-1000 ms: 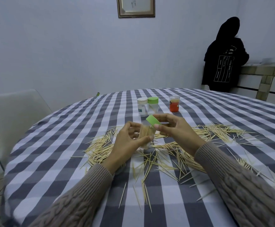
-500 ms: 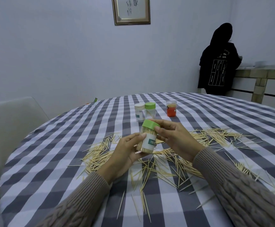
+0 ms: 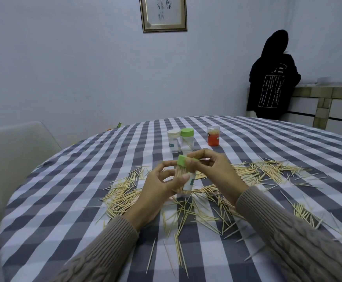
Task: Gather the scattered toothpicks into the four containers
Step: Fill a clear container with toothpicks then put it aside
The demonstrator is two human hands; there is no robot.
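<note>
A clear toothpick jar [image 3: 187, 180] packed with toothpicks and topped by a green lid [image 3: 183, 160] is held above the table. My left hand [image 3: 157, 186] grips the jar's body. My right hand [image 3: 212, 169] has its fingers curled around the lid. Loose toothpicks [image 3: 125, 197] lie scattered across the checked tablecloth [image 3: 64, 200] under and around both hands. Farther back stand three more jars: a white-lidded one [image 3: 173, 140], a green-lidded one [image 3: 187, 139] and an orange one [image 3: 213, 136].
A pale chair [image 3: 17, 151] stands at the table's left side. A person in dark clothes [image 3: 272, 78] stands by a counter [image 3: 329, 102] at the back right. A framed picture [image 3: 163, 14] hangs on the wall.
The green lid went from tilted above the open jar to sitting on it. Both hands now hold the lidded jar a little higher, and the view has tilted.
</note>
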